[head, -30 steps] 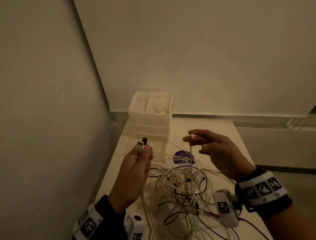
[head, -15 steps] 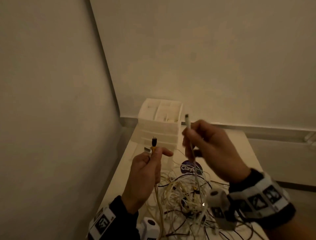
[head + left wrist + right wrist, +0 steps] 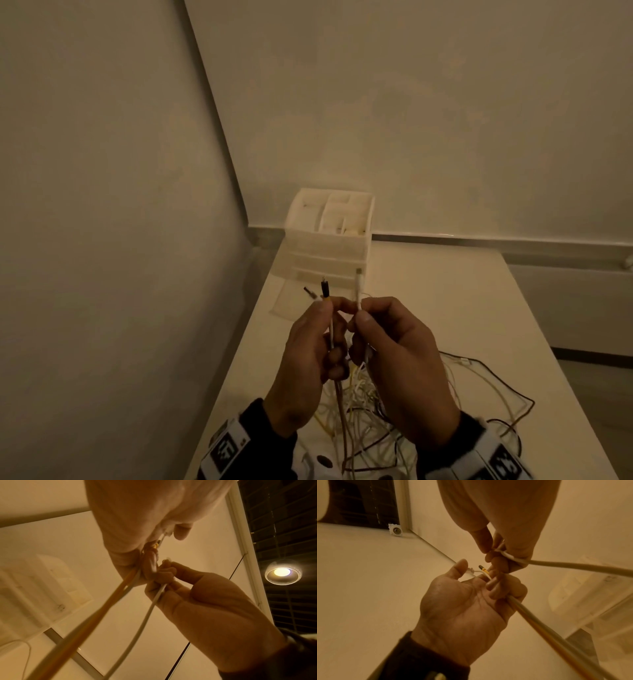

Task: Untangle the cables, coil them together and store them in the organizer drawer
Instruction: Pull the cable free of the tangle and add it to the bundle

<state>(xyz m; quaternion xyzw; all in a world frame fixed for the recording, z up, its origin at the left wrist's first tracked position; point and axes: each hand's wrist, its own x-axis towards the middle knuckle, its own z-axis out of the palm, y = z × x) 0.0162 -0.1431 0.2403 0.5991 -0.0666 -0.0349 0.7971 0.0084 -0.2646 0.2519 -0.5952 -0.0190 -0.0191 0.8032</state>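
My left hand [image 3: 329, 305] grips two cable ends upright: a yellow-and-black plug [image 3: 324, 289] and a smaller dark plug [image 3: 310, 292]. Their cords [image 3: 96, 616] run down out of the fist. My right hand [image 3: 358, 313] pinches a white cable [image 3: 358, 287] just below its plug, which stands right beside the left hand's ends. The knuckles of both hands touch. Below them the tangle of white, yellow and black cables [image 3: 363, 407] lies on the table. The white organizer [image 3: 329, 236] stands at the table's far left, and a translucent drawer [image 3: 286, 301] sticks out at its base.
The pale table [image 3: 445, 308] runs along the left wall into a corner. Loose black and white cable loops [image 3: 493, 387] spread right of the tangle. A ceiling lamp [image 3: 282, 572] shows in the left wrist view.
My right hand has carried the white cable end leftward until it stands beside the ends in my left hand. The two hands, apart a second ago, now touch.
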